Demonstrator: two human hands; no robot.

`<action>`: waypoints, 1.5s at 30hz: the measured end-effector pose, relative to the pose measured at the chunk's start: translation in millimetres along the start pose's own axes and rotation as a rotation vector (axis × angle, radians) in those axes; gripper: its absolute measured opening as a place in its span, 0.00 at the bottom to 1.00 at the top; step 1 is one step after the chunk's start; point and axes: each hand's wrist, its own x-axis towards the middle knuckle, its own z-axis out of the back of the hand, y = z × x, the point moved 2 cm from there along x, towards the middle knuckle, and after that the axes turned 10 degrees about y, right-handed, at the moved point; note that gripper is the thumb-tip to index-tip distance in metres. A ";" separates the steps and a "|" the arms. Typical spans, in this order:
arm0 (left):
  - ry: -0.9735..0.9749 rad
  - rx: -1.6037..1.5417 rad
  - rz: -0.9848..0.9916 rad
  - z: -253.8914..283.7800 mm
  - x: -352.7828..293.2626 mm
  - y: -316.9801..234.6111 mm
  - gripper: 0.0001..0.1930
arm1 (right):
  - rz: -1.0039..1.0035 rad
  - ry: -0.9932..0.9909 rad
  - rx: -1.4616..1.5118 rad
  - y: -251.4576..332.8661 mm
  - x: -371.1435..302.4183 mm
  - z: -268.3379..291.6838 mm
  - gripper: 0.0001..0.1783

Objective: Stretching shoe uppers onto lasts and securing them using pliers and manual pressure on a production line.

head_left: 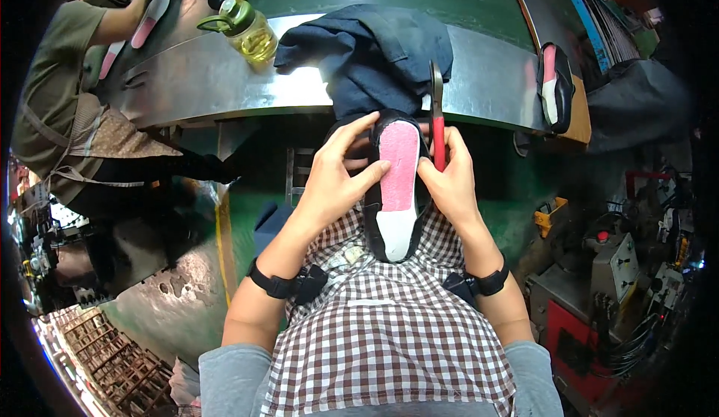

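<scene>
A black shoe (pixel 398 166), its pink and white underside facing up, is held toe-away over my lap. My left hand (pixel 338 170) grips its left side, with the thumb resting on the pink part. From the other side, my right hand (pixel 451 181) presses its thumb to the shoe's edge. That same hand also holds pliers (pixel 438 121) with red handles and a dark metal head pointing away from me. Dark blue cloth (pixel 367 57) lies just beyond the shoe, draped over the bench edge.
A metal-edged bench (pixel 494 80) with a green top curves across the far side. On it stand a green-lidded bottle (pixel 251 35) and, at right, another black shoe (pixel 554 87). A co-worker (pixel 67 95) handles shoes at left. A red and grey machine (pixel 584 304) stands lower right.
</scene>
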 end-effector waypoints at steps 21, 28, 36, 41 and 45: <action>0.004 0.666 -0.344 42.6 46.8 -1.9 0.11 | 0.388 0.008 -0.455 32.0 61.5 1.8 0.10; 0.061 0.806 -0.378 52.1 47.8 -5.5 0.10 | 0.390 0.106 -0.485 34.7 70.0 7.7 0.13; -0.083 0.388 -0.142 41.9 60.3 25.2 0.09 | 0.263 0.170 -0.604 40.8 84.0 -1.2 0.17; -0.050 0.482 -0.302 46.1 43.3 11.1 0.09 | 0.337 0.138 -0.486 42.3 66.4 3.6 0.17; -0.006 0.625 -0.403 49.8 42.8 8.2 0.08 | 0.447 0.178 -0.568 50.7 64.9 4.2 0.18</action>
